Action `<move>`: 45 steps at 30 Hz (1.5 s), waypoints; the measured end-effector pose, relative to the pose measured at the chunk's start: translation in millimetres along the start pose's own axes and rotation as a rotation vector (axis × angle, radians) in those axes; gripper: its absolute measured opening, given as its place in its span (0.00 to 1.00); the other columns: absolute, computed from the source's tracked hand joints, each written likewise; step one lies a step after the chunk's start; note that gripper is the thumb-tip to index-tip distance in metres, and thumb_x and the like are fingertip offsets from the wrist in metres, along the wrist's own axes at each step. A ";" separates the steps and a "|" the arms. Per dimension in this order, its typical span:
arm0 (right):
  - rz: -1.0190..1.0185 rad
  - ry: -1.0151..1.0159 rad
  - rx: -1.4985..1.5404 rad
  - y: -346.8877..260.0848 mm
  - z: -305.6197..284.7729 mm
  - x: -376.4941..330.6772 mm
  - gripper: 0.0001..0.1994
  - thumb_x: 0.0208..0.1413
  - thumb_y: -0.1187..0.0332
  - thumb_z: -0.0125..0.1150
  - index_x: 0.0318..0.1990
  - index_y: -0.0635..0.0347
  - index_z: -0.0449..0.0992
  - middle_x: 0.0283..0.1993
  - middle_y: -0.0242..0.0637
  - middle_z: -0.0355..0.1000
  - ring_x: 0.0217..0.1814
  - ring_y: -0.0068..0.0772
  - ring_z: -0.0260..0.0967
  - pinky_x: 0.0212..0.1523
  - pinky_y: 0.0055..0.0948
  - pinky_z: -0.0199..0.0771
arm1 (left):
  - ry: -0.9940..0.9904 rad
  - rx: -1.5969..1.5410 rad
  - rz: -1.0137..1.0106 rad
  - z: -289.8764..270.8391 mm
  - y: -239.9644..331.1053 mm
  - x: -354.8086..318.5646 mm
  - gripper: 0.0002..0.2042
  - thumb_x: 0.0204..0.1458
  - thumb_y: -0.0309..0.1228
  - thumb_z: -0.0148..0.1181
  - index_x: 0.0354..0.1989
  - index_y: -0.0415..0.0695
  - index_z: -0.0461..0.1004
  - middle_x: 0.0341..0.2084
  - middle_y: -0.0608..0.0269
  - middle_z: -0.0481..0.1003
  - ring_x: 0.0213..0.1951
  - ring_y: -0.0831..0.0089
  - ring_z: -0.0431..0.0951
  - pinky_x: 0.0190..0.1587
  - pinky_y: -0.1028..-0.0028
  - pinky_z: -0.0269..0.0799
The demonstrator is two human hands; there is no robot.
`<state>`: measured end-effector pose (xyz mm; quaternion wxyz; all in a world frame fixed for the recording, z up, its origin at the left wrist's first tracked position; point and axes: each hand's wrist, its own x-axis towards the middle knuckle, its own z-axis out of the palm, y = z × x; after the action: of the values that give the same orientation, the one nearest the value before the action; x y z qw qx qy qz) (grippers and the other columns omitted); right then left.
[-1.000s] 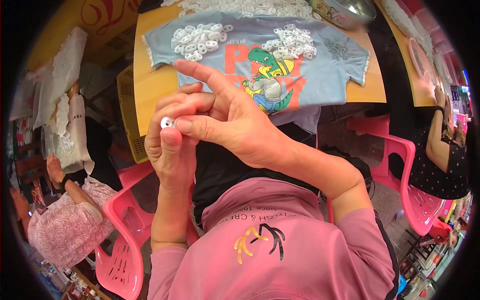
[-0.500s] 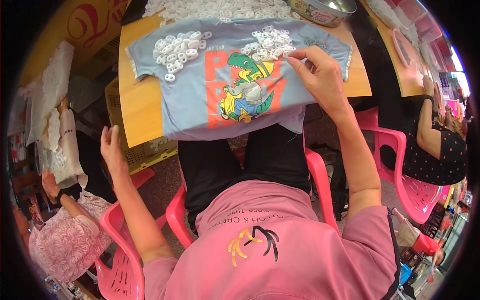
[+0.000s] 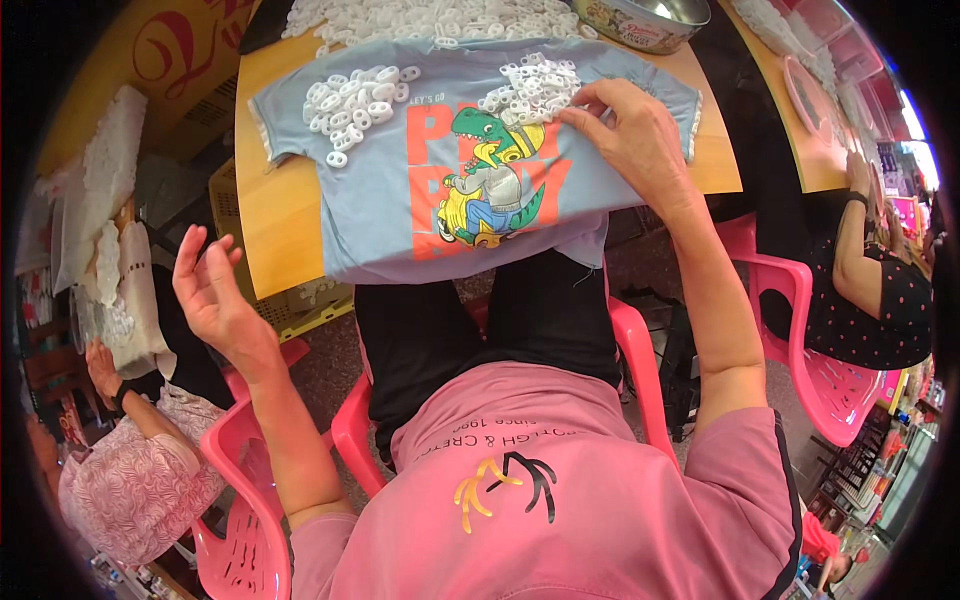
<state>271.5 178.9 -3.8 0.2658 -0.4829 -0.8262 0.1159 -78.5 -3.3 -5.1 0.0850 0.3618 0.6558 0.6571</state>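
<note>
The right hand rests on a pile of small white rings, fingertips narrowed onto the pieces just under them, though a firm pinch cannot be told. The rings look light, hard and slippery, best nipped by the rim. They lie on a blue shirt. The left hand hangs open, empty, well apart.

Light: soft, even daylight is falling across the table
Shadows: staying faint and short
Glare: showing brightly at the far right rim
Edges: bending strongly, fading into a black circular border
Focus: holding sharp centrally, softening outward
</note>
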 end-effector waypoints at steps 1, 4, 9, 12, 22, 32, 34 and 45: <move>0.002 0.000 -0.002 2.5 0.7 0.4 0.12 0.50 0.62 0.67 0.36 0.62 0.78 0.34 0.38 0.75 0.30 0.35 0.69 0.34 0.32 0.69 | -0.050 -0.040 0.029 9.0 6.2 -4.4 0.14 0.61 0.25 0.53 0.54 0.35 0.67 0.50 0.57 0.72 0.43 0.74 0.76 0.47 0.75 0.72; -0.044 0.005 0.011 8.5 2.3 0.0 0.11 0.52 0.64 0.65 0.36 0.62 0.77 0.34 0.39 0.74 0.30 0.36 0.69 0.34 0.31 0.69 | -0.131 -0.115 0.065 39.5 27.6 -22.6 0.13 0.61 0.24 0.52 0.53 0.35 0.68 0.47 0.58 0.74 0.41 0.76 0.76 0.45 0.77 0.72; -0.112 -0.005 0.012 6.0 -0.9 -1.5 0.08 0.53 0.69 0.64 0.36 0.64 0.76 0.33 0.40 0.73 0.29 0.38 0.68 0.34 0.32 0.69 | -0.446 -0.234 0.079 79.2 37.1 -52.0 0.12 0.59 0.18 0.50 0.51 0.35 0.69 0.47 0.58 0.70 0.37 0.76 0.75 0.42 0.78 0.71; -0.203 0.059 0.073 15.1 1.7 -3.7 0.08 0.54 0.71 0.63 0.39 0.64 0.76 0.32 0.38 0.73 0.27 0.33 0.68 0.33 0.30 0.69 | -0.595 -0.288 0.019 101.8 45.4 -63.6 0.12 0.58 0.17 0.52 0.50 0.37 0.70 0.45 0.60 0.71 0.37 0.78 0.74 0.41 0.79 0.71; 0.377 -0.137 1.059 -10.5 -21.1 -19.8 0.14 0.59 0.68 0.62 0.50 0.64 0.74 0.31 0.27 0.71 0.27 0.14 0.63 0.28 0.15 0.62 | -0.710 -0.342 0.132 175.0 49.1 -82.0 0.11 0.52 0.16 0.58 0.44 0.38 0.74 0.35 0.59 0.75 0.31 0.74 0.77 0.34 0.75 0.74; 0.449 -0.179 1.270 -29.9 -18.5 -37.5 0.14 0.60 0.68 0.60 0.51 0.64 0.72 0.35 0.30 0.73 0.28 0.14 0.66 0.24 0.14 0.66 | -0.582 -0.181 0.611 196.3 41.2 -83.2 0.12 0.48 0.15 0.61 0.41 0.38 0.74 0.35 0.55 0.73 0.32 0.63 0.77 0.31 0.72 0.73; 0.449 -0.181 1.326 -31.7 -18.2 -42.6 0.13 0.61 0.70 0.58 0.50 0.65 0.73 0.36 0.31 0.73 0.29 0.15 0.67 0.27 0.15 0.68 | -0.574 -0.188 0.509 191.0 42.5 -85.4 0.11 0.48 0.17 0.63 0.40 0.39 0.75 0.32 0.57 0.74 0.31 0.67 0.77 0.31 0.73 0.72; 0.193 -0.136 1.037 -29.4 -9.1 -61.7 0.07 0.59 0.75 0.60 0.44 0.65 0.74 0.41 0.31 0.71 0.37 0.16 0.68 0.32 0.15 0.67 | -0.859 -0.529 -0.524 165.1 59.0 -92.4 0.06 0.58 0.25 0.59 0.39 0.35 0.74 0.31 0.67 0.77 0.32 0.83 0.76 0.36 0.82 0.73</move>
<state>279.0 110.4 -3.2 0.4038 -0.3533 -0.6277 0.5640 106.6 67.3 -4.4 0.5922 0.3879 0.4433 0.5498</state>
